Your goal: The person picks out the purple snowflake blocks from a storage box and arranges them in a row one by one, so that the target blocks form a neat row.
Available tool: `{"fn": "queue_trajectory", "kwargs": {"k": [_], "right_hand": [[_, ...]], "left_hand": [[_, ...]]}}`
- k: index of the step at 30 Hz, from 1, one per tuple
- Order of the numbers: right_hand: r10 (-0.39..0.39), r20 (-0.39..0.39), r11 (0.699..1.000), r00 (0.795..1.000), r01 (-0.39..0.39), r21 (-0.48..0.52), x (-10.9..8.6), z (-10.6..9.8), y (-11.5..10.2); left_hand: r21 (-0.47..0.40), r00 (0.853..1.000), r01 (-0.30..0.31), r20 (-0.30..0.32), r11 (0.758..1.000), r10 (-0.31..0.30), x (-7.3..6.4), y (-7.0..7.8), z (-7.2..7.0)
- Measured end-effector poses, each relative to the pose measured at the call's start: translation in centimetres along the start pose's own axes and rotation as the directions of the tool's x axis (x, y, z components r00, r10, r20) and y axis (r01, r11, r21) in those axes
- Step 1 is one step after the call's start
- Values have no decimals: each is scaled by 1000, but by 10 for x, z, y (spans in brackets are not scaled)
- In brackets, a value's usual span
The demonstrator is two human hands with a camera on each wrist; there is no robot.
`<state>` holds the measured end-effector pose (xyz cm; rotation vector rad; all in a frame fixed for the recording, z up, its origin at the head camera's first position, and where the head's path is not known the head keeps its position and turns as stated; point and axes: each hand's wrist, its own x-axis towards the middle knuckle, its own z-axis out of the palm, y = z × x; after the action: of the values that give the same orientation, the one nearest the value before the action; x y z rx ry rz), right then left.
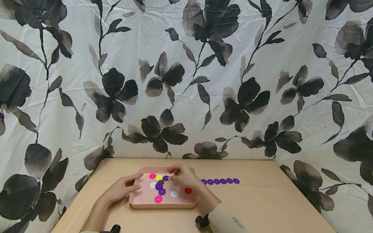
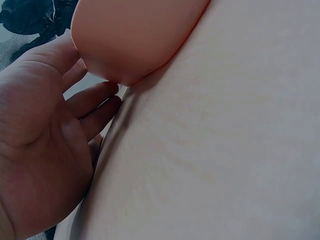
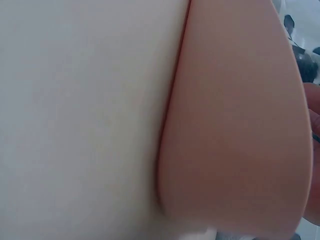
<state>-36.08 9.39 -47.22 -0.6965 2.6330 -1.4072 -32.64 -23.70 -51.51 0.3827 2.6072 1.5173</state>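
A shallow pink tray (image 1: 145,204) stands on the table with small flower-shaped pieces in it: a purple flower (image 1: 162,192), white, red, yellow, brown and bright pink ones. My left hand (image 1: 120,189) is at the tray's left side, fingers loosely extended, fingertips right at the rim. In the left wrist view the left hand (image 2: 47,120) lies beside the tray's corner (image 2: 135,40). My right hand (image 1: 185,178) reaches over the tray's far right part, fingertips beside another purple flower (image 1: 165,178); I cannot tell whether they pinch a piece. The tray's wall (image 3: 235,125) mostly hides this hand in the right wrist view.
A row of several purple flowers (image 1: 216,182) lies on the tan table (image 1: 262,200), right of the tray, its left end behind my right hand. Behind the table's far edge hangs a white cloth (image 1: 204,106) with dark flower prints.
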Motion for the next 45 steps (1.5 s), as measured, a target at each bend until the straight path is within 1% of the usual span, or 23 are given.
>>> {"fn": "queue_trajectory", "kwargs": {"k": [3, 7, 9, 13, 17, 22, 24, 29, 33, 39, 45], "right_hand": [[2, 23, 1000, 1000, -2, -8, 4, 5, -4], [-23, 85, 1000, 996, 21, 23, 10, 13, -10], [-28, 108, 1000, 994, 27, 13, 13, 18, -12], [-15, 134, 1000, 991, 14, 7, 18, 28, -12], [-25, 154, 999, 988, 21, 27, 21, 38, -10], [-74, 160, 997, 984, 79, -20, 25, 48, -8], [-79, 163, 995, 983, 87, -45, 26, 51, -7], [-54, 170, 996, 984, 66, -66, 25, 58, -5], [-51, 160, 994, 986, 65, -85, 25, 60, -6], [-24, 142, 991, 990, 42, -126, 24, 62, -10], [15, 140, 993, 990, 1, -115, 23, 61, -14]], "left_hand": [[4, 1000, 2, 2, 1000, -2, 0, 0, 1], [14, 1000, -1, -3, 1000, 1, 0, 1, 0], [20, 1000, -5, -5, 1000, 5, 0, 1, 0], [26, 1000, -12, -1, 1000, 12, 1, 0, -1], [24, 1000, -16, -2, 1000, 16, 1, -1, 0], [29, 1000, -25, -5, 999, 25, 0, -1, 0], [30, 1000, -26, -5, 999, 26, 0, -1, 0], [26, 1000, -19, -3, 999, 19, -1, -1, 0], [12, 1000, -12, 0, 1000, 12, -1, -1, 0], [1, 1000, -4, 6, 1000, 4, -1, 0, 0], [-4, 1000, 1, 10, 1000, -1, -1, 0, -1]]}}
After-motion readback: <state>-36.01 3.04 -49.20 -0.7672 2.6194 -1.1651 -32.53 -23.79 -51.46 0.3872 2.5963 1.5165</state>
